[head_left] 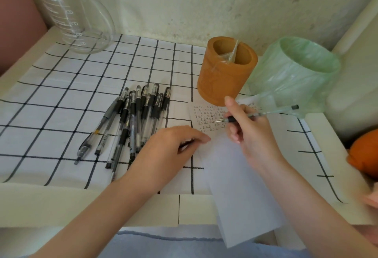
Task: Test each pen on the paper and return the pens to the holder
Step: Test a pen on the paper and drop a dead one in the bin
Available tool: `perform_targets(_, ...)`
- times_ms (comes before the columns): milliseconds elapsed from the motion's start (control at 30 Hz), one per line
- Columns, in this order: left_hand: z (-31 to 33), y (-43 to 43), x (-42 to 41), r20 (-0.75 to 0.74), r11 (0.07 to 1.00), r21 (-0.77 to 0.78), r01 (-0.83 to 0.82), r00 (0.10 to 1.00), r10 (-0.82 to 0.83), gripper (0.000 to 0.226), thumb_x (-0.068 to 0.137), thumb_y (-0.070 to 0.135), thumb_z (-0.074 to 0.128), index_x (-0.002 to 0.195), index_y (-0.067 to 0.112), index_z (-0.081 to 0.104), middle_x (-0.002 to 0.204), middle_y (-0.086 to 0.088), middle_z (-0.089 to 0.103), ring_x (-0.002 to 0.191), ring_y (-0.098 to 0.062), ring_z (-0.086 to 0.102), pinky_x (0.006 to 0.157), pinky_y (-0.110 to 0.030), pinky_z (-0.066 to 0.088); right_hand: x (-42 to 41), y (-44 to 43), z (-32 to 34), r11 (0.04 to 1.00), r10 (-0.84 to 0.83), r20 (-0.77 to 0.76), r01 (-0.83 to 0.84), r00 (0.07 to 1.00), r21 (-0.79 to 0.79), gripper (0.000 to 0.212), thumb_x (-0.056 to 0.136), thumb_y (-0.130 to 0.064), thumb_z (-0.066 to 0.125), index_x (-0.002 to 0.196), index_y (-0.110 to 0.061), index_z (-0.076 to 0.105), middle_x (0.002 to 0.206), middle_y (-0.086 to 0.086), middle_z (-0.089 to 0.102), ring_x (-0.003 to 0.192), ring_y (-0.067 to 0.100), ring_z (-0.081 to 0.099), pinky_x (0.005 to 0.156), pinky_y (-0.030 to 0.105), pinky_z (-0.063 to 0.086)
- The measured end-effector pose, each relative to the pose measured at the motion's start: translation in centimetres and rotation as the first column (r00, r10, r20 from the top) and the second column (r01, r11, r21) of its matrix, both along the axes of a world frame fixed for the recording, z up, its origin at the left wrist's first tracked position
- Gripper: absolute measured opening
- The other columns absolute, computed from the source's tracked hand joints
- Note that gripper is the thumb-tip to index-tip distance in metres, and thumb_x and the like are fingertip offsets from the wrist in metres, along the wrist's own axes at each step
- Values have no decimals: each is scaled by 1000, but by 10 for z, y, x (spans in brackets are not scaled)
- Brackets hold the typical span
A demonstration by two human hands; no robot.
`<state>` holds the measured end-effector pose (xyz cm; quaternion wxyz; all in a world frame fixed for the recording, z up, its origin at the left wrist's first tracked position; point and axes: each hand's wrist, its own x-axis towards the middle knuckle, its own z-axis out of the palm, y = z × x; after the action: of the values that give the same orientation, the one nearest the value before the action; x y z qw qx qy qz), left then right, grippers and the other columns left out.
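White paper (pixel 235 176), inked rows, perhaps 正 characters

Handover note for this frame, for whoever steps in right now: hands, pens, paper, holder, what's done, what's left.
Right hand: fingers pinch a clear pen with black grip, tip over the rows of marks at the top of the white paper sheet.
Left hand: rests on the sheet's left edge, apparently holding nothing.
Pile of clear and black pens: on the checked cloth, left of the sheet.
Brown cylindrical holder: upright behind the sheet, no pens visible in it.
Done: several rows of test marks.
Left: finish this pen, test the pile, put every pen in the holder.
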<state>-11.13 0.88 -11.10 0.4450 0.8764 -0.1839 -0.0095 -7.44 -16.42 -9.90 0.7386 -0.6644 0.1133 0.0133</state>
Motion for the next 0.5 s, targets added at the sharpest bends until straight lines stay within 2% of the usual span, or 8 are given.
perform_targets(67,6,-2,0,-72,987,-139,-86,994,77,22,84,17,64,102,29,61,77,12,64,54,2,48,56,-7,40,-2,2,2,995,23,-42,-19,999,98,33,78,-40,65,65,-10,61,43,-1,44,39,11,37,38,19,26)
perform_targets(133,11,-2,-1,-195,958,-236,-164,974,119,27,86,15,58,106,28,47,73,-2,59,50,-5,40,50,-9,36,-2,1,5,983,51,-55,-40,997,179,33,87,-36,58,66,-10,62,44,0,45,40,11,38,38,18,27)
perform_targets(200,11,1,0,-279,941,-297,-161,957,76,32,88,11,45,113,30,36,76,-8,57,63,-16,48,55,-8,36,-1,2,7,970,87,-35,-76,996,230,25,92,-23,54,71,-9,58,46,1,47,41,12,38,39,19,27)
perform_targets(267,9,4,1,-297,948,-301,-98,955,4,42,91,6,38,120,34,28,80,-1,59,88,-30,54,61,-4,38,-2,4,9,963,117,-16,-110,993,247,19,90,-16,57,72,-11,52,49,2,49,41,12,39,39,18,27)
perform_targets(300,8,4,2,-296,956,-283,-70,955,-18,47,93,4,37,123,38,24,84,1,61,94,-32,55,64,-5,39,-3,5,9,963,127,-4,-122,992,241,20,87,-16,60,70,-12,51,50,2,50,41,11,40,38,17,27)
perform_targets(400,7,5,5,-258,975,-222,-3,965,-56,58,96,5,39,131,43,12,90,7,64,95,-27,56,76,-11,41,-4,7,9,971,158,17,-159,987,178,26,79,-22,67,62,-15,49,45,-2,47,38,10,37,36,16,27)
perform_targets(500,9,5,5,-225,980,-197,25,972,-71,62,96,7,42,138,38,8,93,11,66,92,-15,57,80,-7,39,-4,8,8,984,160,49,-164,986,77,36,85,-16,66,55,-19,45,41,-3,45,35,9,33,38,17,25)
